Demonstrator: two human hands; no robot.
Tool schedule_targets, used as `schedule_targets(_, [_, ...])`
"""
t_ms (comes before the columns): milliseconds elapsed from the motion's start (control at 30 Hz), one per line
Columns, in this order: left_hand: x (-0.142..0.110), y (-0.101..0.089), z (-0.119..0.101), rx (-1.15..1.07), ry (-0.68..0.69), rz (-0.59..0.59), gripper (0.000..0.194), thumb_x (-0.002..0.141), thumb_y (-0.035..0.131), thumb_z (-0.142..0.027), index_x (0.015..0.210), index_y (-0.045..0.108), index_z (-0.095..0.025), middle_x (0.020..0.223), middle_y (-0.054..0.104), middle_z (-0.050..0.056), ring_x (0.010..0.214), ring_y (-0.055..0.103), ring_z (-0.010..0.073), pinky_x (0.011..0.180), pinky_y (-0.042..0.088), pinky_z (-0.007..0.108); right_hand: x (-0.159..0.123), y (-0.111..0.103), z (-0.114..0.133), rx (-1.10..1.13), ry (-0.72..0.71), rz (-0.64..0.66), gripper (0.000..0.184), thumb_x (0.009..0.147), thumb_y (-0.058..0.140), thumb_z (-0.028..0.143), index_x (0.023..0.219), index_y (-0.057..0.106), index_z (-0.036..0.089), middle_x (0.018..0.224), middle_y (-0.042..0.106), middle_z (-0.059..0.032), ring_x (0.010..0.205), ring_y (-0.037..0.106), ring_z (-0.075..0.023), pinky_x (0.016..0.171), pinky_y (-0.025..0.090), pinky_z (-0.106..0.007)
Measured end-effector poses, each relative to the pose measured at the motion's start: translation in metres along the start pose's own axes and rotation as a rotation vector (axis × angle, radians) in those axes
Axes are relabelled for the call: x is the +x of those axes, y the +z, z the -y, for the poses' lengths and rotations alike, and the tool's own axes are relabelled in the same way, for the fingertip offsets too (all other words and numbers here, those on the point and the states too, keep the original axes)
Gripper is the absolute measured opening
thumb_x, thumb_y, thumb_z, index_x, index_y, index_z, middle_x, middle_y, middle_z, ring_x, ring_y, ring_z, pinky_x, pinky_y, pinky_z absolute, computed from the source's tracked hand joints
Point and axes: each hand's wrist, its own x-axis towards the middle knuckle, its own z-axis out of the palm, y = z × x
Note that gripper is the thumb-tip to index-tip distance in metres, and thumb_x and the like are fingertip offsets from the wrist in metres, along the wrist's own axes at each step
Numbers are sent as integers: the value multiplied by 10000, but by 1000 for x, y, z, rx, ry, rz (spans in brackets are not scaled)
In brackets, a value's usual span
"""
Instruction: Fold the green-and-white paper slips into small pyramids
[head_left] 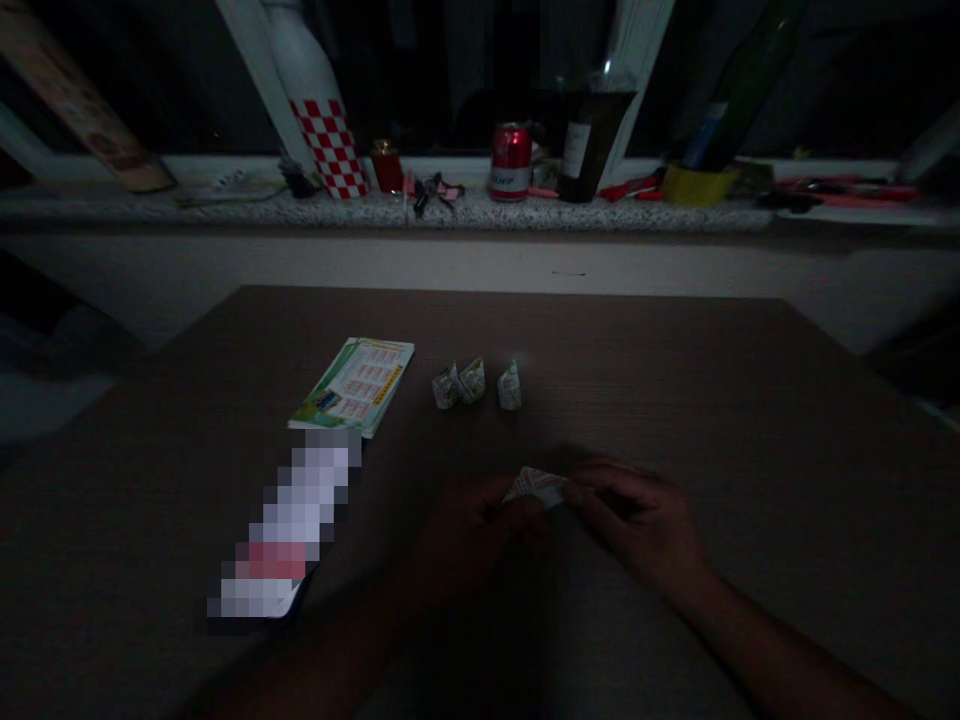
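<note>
Between my two hands, just above or on the dark table, is a small folded piece of printed paper (541,487), whitish with orange marks and a pointed top. My left hand (491,525) pinches its left side, thumb in front. At its right corner, the thumb and fingers of my right hand (645,510) are closed on it. Beyond the hands stand three small folded paper pieces: one on the left (445,386), one touching or close beside it (472,380), and one a little apart to the right (509,386).
Left of the hands lies a stack of printed calendar sheets (356,385). Nearer me is a phone-like object (289,525) with a blurred-out surface. On the windowsill (262,210) stand a checkered bottle (330,140), a red can (511,162), a dark bottle (581,150) and clutter.
</note>
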Motion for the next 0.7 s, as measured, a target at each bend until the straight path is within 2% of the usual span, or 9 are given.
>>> schedule_targets(167, [0, 1, 4, -46, -28, 38, 304, 900, 526, -394, 808, 689, -155, 695, 691, 16, 618, 624, 123, 605, 449, 210, -3, -3, 0, -24, 111, 86, 286, 893, 549, 338, 671, 625, 174, 556, 554, 11, 506, 512, -115, 472, 401, -226])
schedule_targets(367, [3, 1, 6, -240, -73, 110, 282, 875, 565, -393, 807, 665, -138, 708, 686, 28, 565, 628, 124, 559, 464, 212, -4, -5, -2, 2, 159, 158, 397, 917, 492, 391, 583, 517, 178, 519, 498, 23, 470, 445, -96, 453, 339, -217])
schedule_targets(567, [5, 1, 6, -359, -96, 134, 287, 840, 613, -412, 858, 653, -128, 694, 683, 37, 557, 635, 137, 545, 488, 229, -6, -2, -2, 107, 224, 191, 471, 923, 474, 442, 533, 506, 179, 470, 489, 17, 437, 420, -95, 435, 308, -227])
schedule_targets(633, [6, 1, 5, -369, -101, 148, 305, 837, 612, -422, 908, 662, -129, 719, 696, 42, 588, 649, 151, 572, 506, 247, -8, -1, -2, 161, 243, 169, 487, 928, 470, 449, 521, 497, 181, 458, 494, 15, 432, 423, -97, 437, 311, -232])
schedule_targets(700, [7, 1, 5, -340, -75, 103, 314, 835, 622, -401, 1017, 661, -148, 868, 726, 60, 741, 682, 177, 667, 529, 267, -8, -1, -4, 205, 251, 138, 489, 926, 479, 451, 518, 500, 182, 455, 502, 14, 435, 433, -100, 445, 321, -237])
